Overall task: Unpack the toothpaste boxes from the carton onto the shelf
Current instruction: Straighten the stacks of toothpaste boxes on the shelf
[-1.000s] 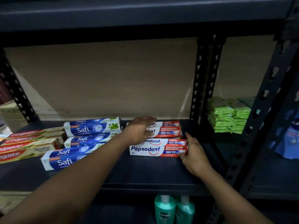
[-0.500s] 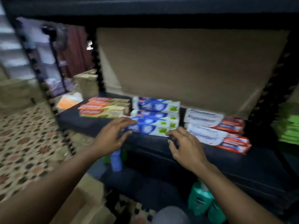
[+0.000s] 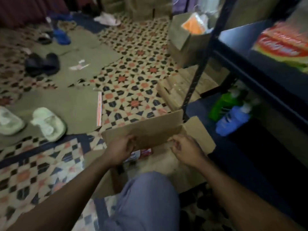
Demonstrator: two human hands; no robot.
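Head view: I have both hands at the carton [image 3: 196,135] on the floor, beside the shelf [image 3: 240,42].

My left hand [image 3: 119,151] grips the lower edge of the long flap [image 3: 143,130], thumb over it. My right hand [image 3: 187,151] has its fingers curled at the same edge, but blur hides whether it pinches the flap or only touches it. A red-and-white toothpaste box [image 3: 144,153] shows inside the carton, between my hands and partly under the flap. To do this well, I judge I should fold the flap fully outward, then reach in and take the boxes by their long sides, so they come out flat and uncrushed.
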